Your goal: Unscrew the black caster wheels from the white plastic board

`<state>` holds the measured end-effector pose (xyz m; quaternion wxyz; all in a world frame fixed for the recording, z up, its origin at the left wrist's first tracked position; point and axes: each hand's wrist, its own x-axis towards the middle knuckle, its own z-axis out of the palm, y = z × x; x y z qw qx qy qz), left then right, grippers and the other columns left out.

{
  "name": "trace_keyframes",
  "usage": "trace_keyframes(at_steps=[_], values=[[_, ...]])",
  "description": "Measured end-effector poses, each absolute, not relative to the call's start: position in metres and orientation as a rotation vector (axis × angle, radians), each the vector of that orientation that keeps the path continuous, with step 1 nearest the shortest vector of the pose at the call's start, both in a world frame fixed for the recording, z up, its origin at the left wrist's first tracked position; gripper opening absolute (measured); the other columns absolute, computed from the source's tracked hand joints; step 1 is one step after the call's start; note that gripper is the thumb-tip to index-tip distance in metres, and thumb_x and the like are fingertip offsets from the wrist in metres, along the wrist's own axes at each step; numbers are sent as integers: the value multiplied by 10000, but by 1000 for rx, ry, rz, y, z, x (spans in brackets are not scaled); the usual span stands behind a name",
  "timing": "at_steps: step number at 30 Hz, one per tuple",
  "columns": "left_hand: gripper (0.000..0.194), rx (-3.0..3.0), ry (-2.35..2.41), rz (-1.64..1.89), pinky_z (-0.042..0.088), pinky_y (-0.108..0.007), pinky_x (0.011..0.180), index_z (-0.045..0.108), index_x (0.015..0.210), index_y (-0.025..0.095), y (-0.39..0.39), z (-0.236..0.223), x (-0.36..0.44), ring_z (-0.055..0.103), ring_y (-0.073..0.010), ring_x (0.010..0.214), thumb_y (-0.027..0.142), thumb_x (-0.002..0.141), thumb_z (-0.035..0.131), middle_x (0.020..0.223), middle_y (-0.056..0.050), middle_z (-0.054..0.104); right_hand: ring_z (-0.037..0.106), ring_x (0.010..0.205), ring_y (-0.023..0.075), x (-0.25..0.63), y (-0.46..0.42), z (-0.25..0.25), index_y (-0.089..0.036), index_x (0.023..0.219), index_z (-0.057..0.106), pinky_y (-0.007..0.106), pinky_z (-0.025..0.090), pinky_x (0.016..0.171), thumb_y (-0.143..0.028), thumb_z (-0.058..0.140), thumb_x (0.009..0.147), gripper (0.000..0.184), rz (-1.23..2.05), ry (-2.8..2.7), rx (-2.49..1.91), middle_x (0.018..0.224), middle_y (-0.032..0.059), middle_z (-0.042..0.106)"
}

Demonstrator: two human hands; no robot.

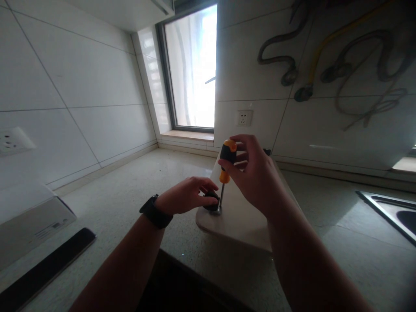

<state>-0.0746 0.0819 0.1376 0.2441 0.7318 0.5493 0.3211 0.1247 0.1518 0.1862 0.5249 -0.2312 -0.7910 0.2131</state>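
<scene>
My right hand [251,173] is closed round the orange-and-black handle of a screwdriver [226,161], which stands upright with its tip down on a pale flat board [238,219] lying on the countertop. My left hand [186,195], with a black watch on its wrist, pinches a small dark round part [212,202] that sits on the board right beside the screwdriver's tip. The part's shape is mostly hidden by my fingers.
A white box [30,221] and a long dark flat object [45,268] lie at the left. A steel sink [391,212] is at the right. A window [191,69], a wall socket [243,118] and hoses [325,52] are on the tiled wall behind.
</scene>
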Motion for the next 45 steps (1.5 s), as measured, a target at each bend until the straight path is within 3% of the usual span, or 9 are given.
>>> trace_keyframes(at_steps=[6,12,18,26,29,34,39,42,45], values=[[314,2116,1557,886,552,-383,982,747,1226,268,77,144,-66,729,-213,1048,246,925,661,1196,-54,790,695,849,241,126,149,189,-237,1259,553,438,593,734,-284,737,853,449,506,-1922,-608,1045,83,724],[279,2017,1485,1025,556,-379,963,760,1190,218,82,140,-45,750,-219,1018,352,990,620,1143,-82,808,699,913,235,128,148,190,-215,1318,580,418,626,736,-242,680,866,464,485,-1956,-546,1230,124,697],[193,1948,1473,1174,558,-370,931,800,1080,222,89,131,-42,756,-214,980,317,964,679,1065,-64,826,689,956,235,130,146,191,-168,1448,552,430,637,792,-199,590,847,603,559,-1973,-558,1318,156,646],[116,1914,1590,1259,536,-359,825,783,882,197,88,130,-35,725,-201,826,311,896,768,893,-50,813,661,961,274,130,143,189,-164,1536,444,524,571,884,-435,664,899,726,452,-2010,-674,1263,184,639],[146,1920,1628,1304,516,-339,767,755,839,202,89,128,-32,700,-183,778,337,881,789,852,-33,796,668,996,288,129,144,188,-167,1497,458,509,568,883,-389,722,861,723,470,-1960,-642,1203,161,680],[191,1899,1596,1296,511,-318,721,740,881,180,91,128,-31,689,-177,771,368,894,770,865,-50,785,683,847,230,131,143,190,-180,1463,503,454,575,809,-255,630,860,621,527,-1971,-580,1101,114,716],[169,2015,1453,1141,515,-310,752,772,1002,163,88,129,-33,720,-175,844,274,966,649,981,-65,811,649,1027,265,133,139,191,-162,1512,439,482,537,900,-184,520,841,677,449,-2067,-615,1257,160,637],[194,2025,1448,1138,515,-320,776,796,998,163,87,128,-31,732,-177,850,228,976,615,991,-68,823,621,1062,278,134,138,189,-189,1505,423,493,525,894,-279,532,893,628,336,-2129,-634,1347,177,547],[184,1982,1497,1166,506,-334,774,811,987,182,86,128,-29,735,-191,832,296,961,669,947,-57,829,623,977,256,133,139,187,-178,1445,435,459,531,844,-430,618,912,617,337,-2116,-629,1243,155,592]])
